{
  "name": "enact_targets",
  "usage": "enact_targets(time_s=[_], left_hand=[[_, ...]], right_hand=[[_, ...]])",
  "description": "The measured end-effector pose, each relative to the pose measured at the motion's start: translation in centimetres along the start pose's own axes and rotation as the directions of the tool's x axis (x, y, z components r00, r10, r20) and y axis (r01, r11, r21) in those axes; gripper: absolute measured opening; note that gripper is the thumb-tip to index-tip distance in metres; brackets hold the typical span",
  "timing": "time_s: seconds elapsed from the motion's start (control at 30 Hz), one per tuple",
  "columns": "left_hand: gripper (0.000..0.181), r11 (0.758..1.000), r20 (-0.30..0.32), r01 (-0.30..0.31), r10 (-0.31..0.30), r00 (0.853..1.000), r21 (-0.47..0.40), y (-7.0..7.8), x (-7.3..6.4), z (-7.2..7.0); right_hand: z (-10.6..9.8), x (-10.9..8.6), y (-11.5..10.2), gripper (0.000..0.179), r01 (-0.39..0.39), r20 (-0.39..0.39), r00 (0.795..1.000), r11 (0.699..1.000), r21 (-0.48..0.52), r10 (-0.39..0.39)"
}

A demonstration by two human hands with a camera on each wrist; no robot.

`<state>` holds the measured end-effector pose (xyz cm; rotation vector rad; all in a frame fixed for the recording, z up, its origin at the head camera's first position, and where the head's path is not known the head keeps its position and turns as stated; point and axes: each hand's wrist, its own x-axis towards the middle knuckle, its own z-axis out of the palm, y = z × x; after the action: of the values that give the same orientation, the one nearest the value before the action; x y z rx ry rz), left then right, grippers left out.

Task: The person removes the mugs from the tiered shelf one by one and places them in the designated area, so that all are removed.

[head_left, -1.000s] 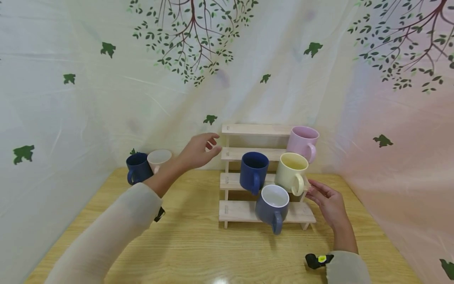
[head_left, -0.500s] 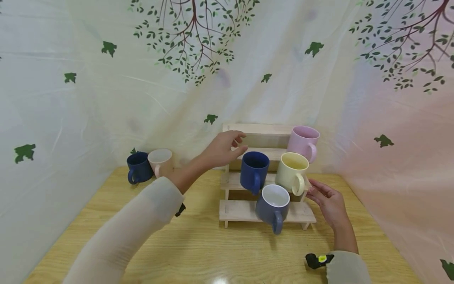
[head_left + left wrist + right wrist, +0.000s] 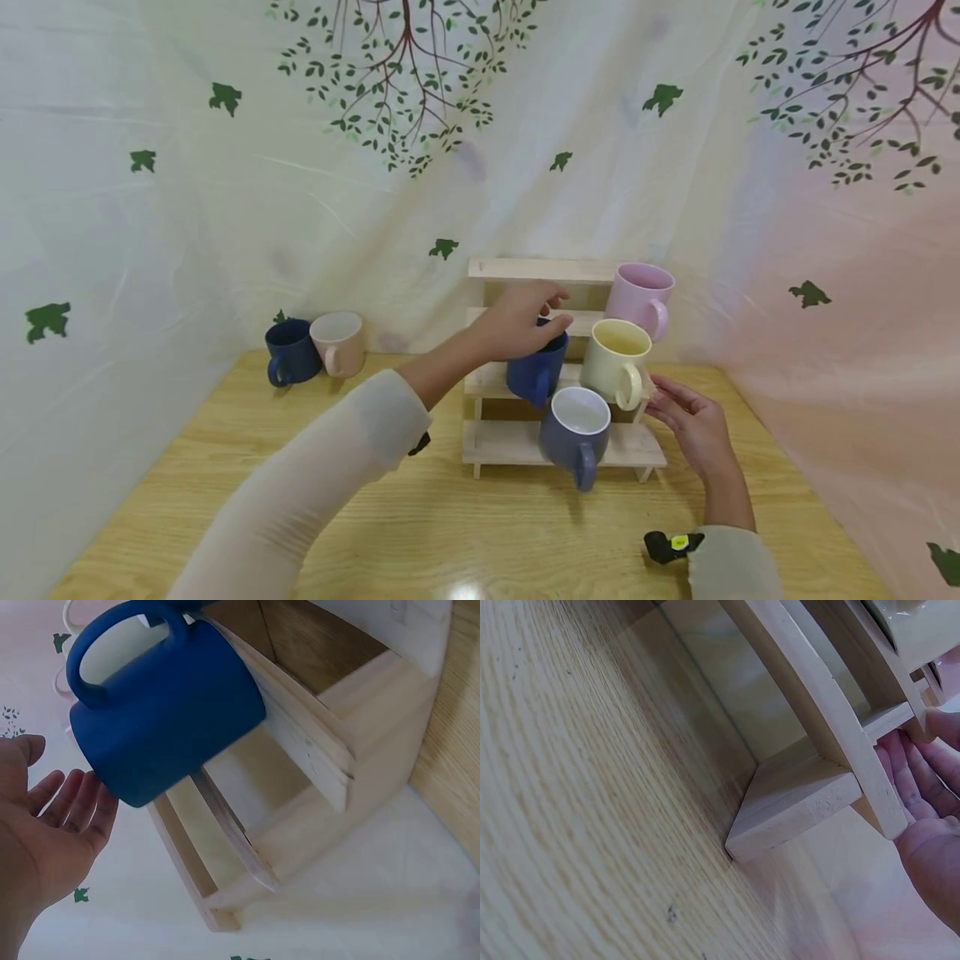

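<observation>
A four-step wooden stand [image 3: 498, 443] bears several mugs. My left hand [image 3: 519, 323] is over the rim of the blue mug [image 3: 531, 377] on the second step from the bottom, fingers loosely bent with nothing between them. In the left wrist view its fingertips are right at that mug's rim. Thumb above and fingers below, my right hand [image 3: 699, 432] pinches the right end of a step, just beside the yellow mug [image 3: 609, 371]. Below sits a grey-blue mug [image 3: 564, 440] with a white inside. A pink mug [image 3: 636, 296] stands higher up at the right.
At the back left of the wooden table [image 3: 420, 533], a dark blue mug [image 3: 300, 354] and a pale pink mug [image 3: 343, 343] stand side by side. A hanging cloth [image 3: 315, 217] printed with leaves closes off the back and sides.
My left hand has moved right, from left of the stand to over the blue mug. The right hand keeps its place at the step's end. The mugs have not moved.
</observation>
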<state>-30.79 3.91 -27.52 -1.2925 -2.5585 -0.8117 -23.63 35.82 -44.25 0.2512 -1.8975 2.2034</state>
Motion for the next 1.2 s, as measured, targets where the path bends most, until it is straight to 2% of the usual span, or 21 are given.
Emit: enact_targets(time_s=[0.2,0.47,0.67,0.77,0.87,0.93,1.03,1.13,1.2], left_hand=[[0.039,0.999,-0.018,-0.041,0.041,0.999,0.002,0.9,1.1,0.9],[0.038,0.992,-0.05,-0.097,0.093,0.994,-0.077,2.6,2.9,2.5],[0.039,0.986,-0.069,-0.139,0.132,0.989,-0.095,3.8,4.0,3.6],[0.038,0.985,-0.084,-0.126,0.117,0.99,-0.115,4.1,4.6,4.0],[0.039,0.975,-0.077,-0.049,0.033,0.996,-0.218,4.4,5.1,4.3],[0.041,0.949,-0.065,0.025,-0.048,0.997,-0.314,4.7,5.4,4.5],[0.042,0.893,-0.046,0.119,-0.153,0.987,-0.434,5.0,5.7,4.5],[0.04,0.838,-0.034,0.165,-0.213,0.977,-0.519,5.3,6.1,4.6],[0.038,0.785,-0.02,0.185,-0.243,0.97,-0.591,5.4,6.3,4.8]], right_hand=[[0.2,0.2,-0.1,0.043,-0.008,0.008,1.0,1.0,-0.005,0.008],[0.1,0.4,-0.1,0.04,0.001,0.011,1.0,1.0,0.025,-0.002],[0.2,0.4,-0.1,0.04,-0.002,0.021,1.0,0.999,0.035,0.001],[0.3,0.3,-0.2,0.04,-0.002,0.019,1.0,0.999,0.034,0.001],[0.3,0.2,-0.3,0.038,0.002,0.02,1.0,1.0,0.03,-0.002],[0.3,0.1,-0.3,0.037,0.005,0.019,1.0,0.999,0.033,-0.005],[0.3,0.1,-0.3,0.036,0.006,0.022,1.0,0.999,0.038,-0.007],[0.2,0.1,-0.2,0.035,0.006,0.017,1.0,0.999,0.051,-0.007],[0.2,0.1,-0.2,0.036,0.006,0.017,1.0,0.999,0.049,-0.006]])
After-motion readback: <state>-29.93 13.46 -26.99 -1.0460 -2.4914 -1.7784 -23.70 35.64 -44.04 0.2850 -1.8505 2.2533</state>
